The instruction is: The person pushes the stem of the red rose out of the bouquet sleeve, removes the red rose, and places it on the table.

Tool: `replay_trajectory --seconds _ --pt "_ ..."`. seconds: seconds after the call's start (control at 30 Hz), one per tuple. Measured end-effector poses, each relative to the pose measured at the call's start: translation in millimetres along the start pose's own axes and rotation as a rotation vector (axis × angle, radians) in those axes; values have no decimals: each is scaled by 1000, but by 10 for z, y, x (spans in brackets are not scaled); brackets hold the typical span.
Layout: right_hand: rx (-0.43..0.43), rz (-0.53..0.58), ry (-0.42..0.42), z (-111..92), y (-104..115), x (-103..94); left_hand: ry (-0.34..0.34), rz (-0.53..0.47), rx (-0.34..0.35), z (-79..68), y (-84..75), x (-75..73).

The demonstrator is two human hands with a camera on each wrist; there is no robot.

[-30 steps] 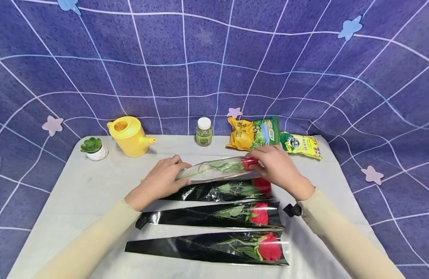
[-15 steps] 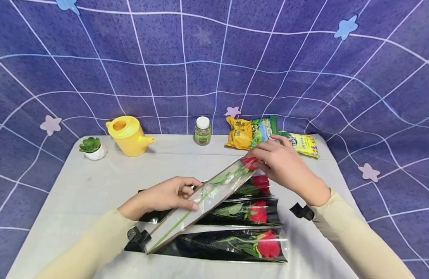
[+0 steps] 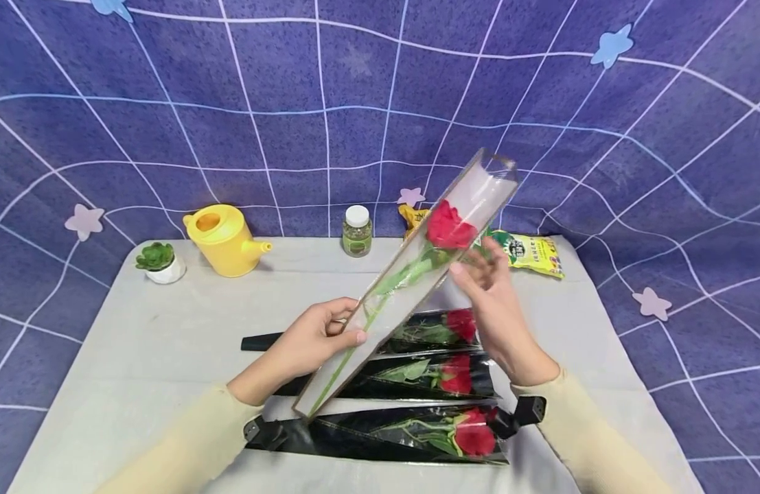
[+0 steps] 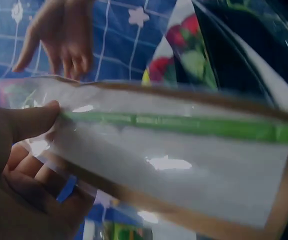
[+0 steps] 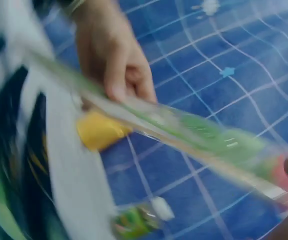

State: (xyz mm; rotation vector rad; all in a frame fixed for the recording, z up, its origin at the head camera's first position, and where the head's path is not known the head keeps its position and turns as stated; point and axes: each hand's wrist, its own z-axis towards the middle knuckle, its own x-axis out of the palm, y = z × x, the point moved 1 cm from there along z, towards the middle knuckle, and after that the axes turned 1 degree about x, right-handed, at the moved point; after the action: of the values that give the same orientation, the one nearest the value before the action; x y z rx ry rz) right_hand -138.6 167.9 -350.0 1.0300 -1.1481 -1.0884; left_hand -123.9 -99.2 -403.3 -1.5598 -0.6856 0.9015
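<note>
A single red rose (image 3: pixel 449 226) with a green stem lies inside a long transparent sleeve (image 3: pixel 388 317) with a white backing and brown edges. My left hand (image 3: pixel 318 337) grips the sleeve's lower half, thumb on the front and fingers behind; the sleeve slants up to the right above the table. My right hand (image 3: pixel 502 315) is beside the flower end, its fingers loosely extended at the sleeve's edge. In the left wrist view the right hand (image 4: pixel 66 37) appears spread, beyond the sleeve. Under the raised rose lie three more roses in black sleeves (image 3: pixel 355 436), partly covered.
At the back of the white table (image 3: pixel 188 343) stand a potted succulent (image 3: pixel 160 262), a yellow watering can (image 3: pixel 225 240) and a white-capped jar (image 3: pixel 357 232). A yellow bag (image 3: pixel 412 218), partly hidden, and a yellow-green packet (image 3: pixel 534 254) lie at back right, before a blue grid-patterned cloth (image 3: pixel 293 123).
The white-backed rose has risen from the table, swinging from nearly level to a steep slant. My left hand shifted along the sleeve; my right hand let go of the flower end and moved down beside it.
</note>
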Motion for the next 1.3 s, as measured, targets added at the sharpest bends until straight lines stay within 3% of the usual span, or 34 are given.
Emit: replay_trajectory --seconds 0.07,0.13,0.23,0.43,0.7,0.83,1.0,1.2,1.3 --pt "171 34 113 -28 -121 25 -4 10 28 17 -30 92" --pt "226 1 191 -61 -190 61 -2 17 38 30 -53 177" --pt "181 -79 135 -79 -229 95 -16 57 28 9 -87 268" --pt "117 45 20 -64 -208 89 -21 146 19 -134 -257 344" --pt "34 155 -114 -108 -316 240 -41 73 34 -161 -310 528" --pt "10 112 -112 -133 -357 284 -89 37 37 -170 -265 584" --pt "61 10 -85 -216 -402 301 -109 -22 33 -153 -251 612" --pt "113 13 26 -313 -447 366 -145 -70 22 -150 -280 609" --pt "120 -8 24 -313 -443 342 -156 -86 5 -138 -290 606"
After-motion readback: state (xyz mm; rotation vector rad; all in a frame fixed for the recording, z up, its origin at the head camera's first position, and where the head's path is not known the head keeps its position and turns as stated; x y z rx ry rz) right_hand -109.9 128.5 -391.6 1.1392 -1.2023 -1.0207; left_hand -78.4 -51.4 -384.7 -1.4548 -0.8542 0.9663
